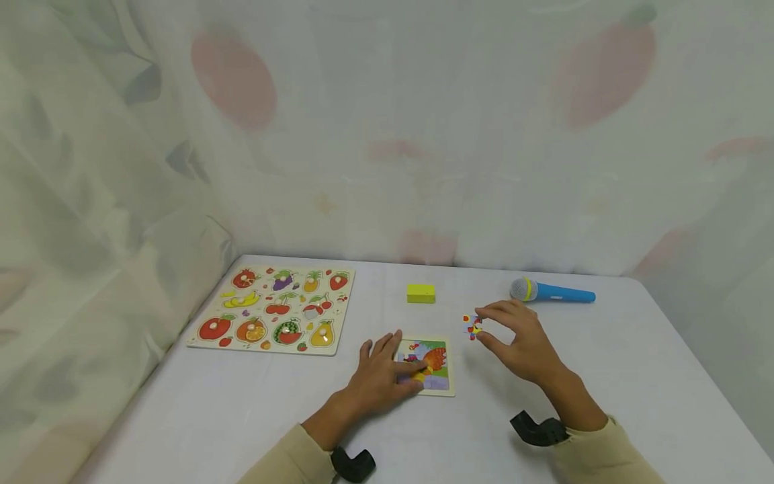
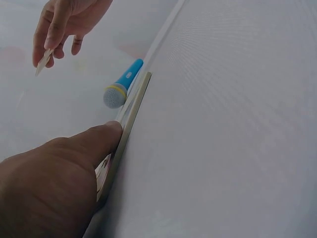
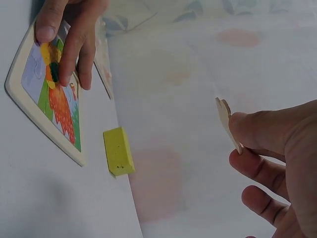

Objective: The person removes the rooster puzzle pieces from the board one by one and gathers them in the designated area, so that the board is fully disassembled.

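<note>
My right hand (image 1: 521,339) is raised above the table and pinches a small, brightly printed puzzle piece (image 1: 473,327) between thumb and fingertips. From the right wrist view, this puzzle piece (image 3: 228,124) shows its plain wooden back and edge. A small framed jigsaw puzzle (image 1: 437,382) with a colourful picture lies flat on the table. My left hand (image 1: 381,376) rests on its left part, thumb and index finger extended over the picture and covering some of it. The other fingers reach past the upper left of the frame. Up close, the left thumb (image 2: 106,136) touches the puzzle near its edge.
A larger fruit peg board (image 1: 275,309) lies to the left. Behind the jigsaw is a yellow-green block (image 1: 420,294). A blue toy microphone (image 1: 562,294) lies at the back right. Patterned curtains (image 1: 363,134) stand along the table's back and sides.
</note>
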